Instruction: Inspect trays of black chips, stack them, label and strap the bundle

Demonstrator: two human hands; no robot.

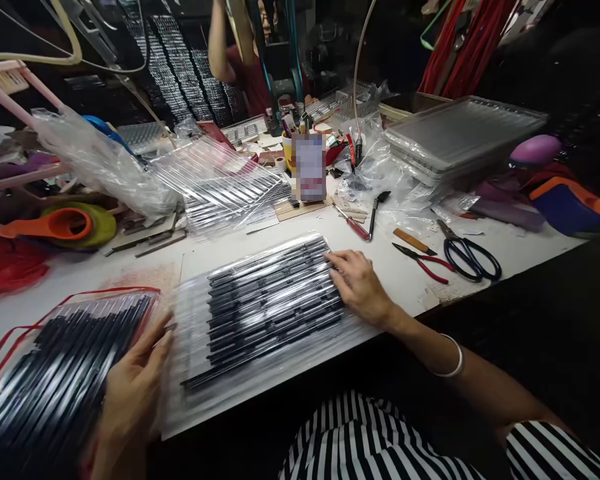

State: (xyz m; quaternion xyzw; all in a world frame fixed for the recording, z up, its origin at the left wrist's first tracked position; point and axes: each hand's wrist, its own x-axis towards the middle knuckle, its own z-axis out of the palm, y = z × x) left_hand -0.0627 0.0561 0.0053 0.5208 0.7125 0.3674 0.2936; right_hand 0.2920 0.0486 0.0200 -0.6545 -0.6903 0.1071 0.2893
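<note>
A clear ribbed plastic tray [275, 300] with rows of thin black sticks lies near the table's front edge. My right hand [357, 283] rests on the tray's right edge, its fingers bent over the rim; whether they grip it is hard to tell. Between this tray and a red-edged clear pack [70, 353] full of black sticks is my left hand [140, 373]. Its fingers point up along the pack's right side, slightly blurred, and what they hold, if anything, is hidden.
Scissors [470, 259], red-handled pliers [423, 262] and a black-tipped tool [377, 213] lie at the right. Behind stand stacked clear trays [460, 137] and a yellow cup [287, 150]. Loose clear trays [225, 183] and an orange tape dispenser [65, 223] sit left. Another person's arm [220, 50] is raised opposite.
</note>
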